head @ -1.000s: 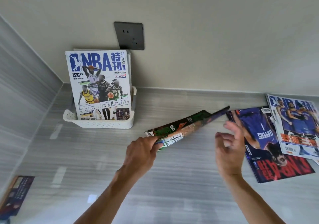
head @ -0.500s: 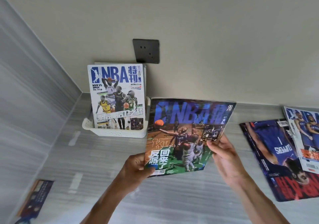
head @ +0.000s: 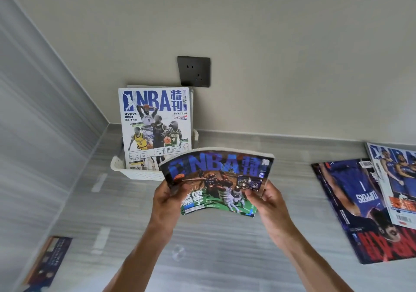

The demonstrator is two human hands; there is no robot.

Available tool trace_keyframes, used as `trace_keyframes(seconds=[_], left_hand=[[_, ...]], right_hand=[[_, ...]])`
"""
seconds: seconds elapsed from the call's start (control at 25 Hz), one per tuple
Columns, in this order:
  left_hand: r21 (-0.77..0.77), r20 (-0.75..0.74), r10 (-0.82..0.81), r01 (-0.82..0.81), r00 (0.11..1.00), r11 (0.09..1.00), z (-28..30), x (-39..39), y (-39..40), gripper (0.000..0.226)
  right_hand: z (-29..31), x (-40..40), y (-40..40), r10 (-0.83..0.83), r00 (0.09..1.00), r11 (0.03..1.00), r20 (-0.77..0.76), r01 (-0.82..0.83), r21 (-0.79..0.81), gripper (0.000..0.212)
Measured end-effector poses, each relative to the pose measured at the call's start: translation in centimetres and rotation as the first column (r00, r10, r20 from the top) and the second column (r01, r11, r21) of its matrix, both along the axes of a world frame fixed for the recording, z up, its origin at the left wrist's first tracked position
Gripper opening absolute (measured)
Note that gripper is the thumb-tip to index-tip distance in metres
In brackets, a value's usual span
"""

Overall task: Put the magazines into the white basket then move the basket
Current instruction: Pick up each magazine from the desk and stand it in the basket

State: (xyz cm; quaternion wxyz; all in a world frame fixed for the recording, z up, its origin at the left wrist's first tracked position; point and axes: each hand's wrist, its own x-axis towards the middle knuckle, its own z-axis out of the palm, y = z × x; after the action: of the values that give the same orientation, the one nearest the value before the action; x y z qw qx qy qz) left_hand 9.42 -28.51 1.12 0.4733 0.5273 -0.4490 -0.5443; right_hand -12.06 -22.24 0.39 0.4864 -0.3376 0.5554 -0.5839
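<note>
A white perforated basket [head: 137, 174] stands against the back wall with a white NBA magazine [head: 155, 125] upright in it. Just in front of the basket, a dark green-and-blue NBA magazine [head: 218, 179] is held up above the counter, its cover facing me and its top curling forward. My left hand [head: 166, 199] grips its lower left edge and my right hand [head: 267, 199] grips its lower right edge. On the counter at the right lie a dark blue magazine [head: 360, 204] and a white magazine [head: 398, 179] overlapping it.
A grey striped counter [head: 213, 246] meets a beige wall with a dark socket plate [head: 193, 71]. A grey side wall [head: 33, 134] closes off the left. A dark booklet [head: 48, 260] lies at the counter's near left.
The held magazine went from flat in my left hand to upright in both hands, then moved left toward the basket. Its top now bends forward.
</note>
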Motion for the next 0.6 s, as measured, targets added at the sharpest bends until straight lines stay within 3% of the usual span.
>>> trace_keyframes(seconds=[0.16,0.28,0.36,0.4,0.48,0.6], left_hand=[[-0.030,0.172,-0.076,0.083,0.982,0.996,-2.0,0.5,1.3,0.029],[-0.099,0.203,-0.039,0.060,0.978,0.993,-1.3,1.6,0.8,0.036],[-0.188,0.163,0.043,-0.012,0.986,0.982,0.7,2.8,-0.4,0.042],[-0.243,0.125,0.076,-0.043,0.989,0.969,2.2,3.5,-1.1,0.042],[-0.325,0.020,0.145,-0.130,0.989,0.937,5.2,5.5,-3.3,0.037],[-0.396,-0.068,0.219,-0.228,0.973,0.889,8.5,8.7,-8.3,0.033]], right_hand=[[-2.4,0.0,0.9,0.020,0.967,0.989,-0.255,0.018,0.147,0.024],[-1.7,-0.5,-0.5,0.143,0.872,0.972,-0.468,-0.036,0.230,0.034],[0.4,0.4,-2.7,0.106,0.836,0.984,-0.538,-0.012,0.176,0.027],[1.8,1.2,-4.2,0.045,0.859,0.994,-0.510,0.013,0.109,0.018],[5.1,3.8,-7.6,-0.058,0.932,0.998,-0.358,0.052,-0.029,0.026],[8.3,8.2,-12.5,-0.053,0.991,0.995,-0.126,0.042,-0.090,0.034]])
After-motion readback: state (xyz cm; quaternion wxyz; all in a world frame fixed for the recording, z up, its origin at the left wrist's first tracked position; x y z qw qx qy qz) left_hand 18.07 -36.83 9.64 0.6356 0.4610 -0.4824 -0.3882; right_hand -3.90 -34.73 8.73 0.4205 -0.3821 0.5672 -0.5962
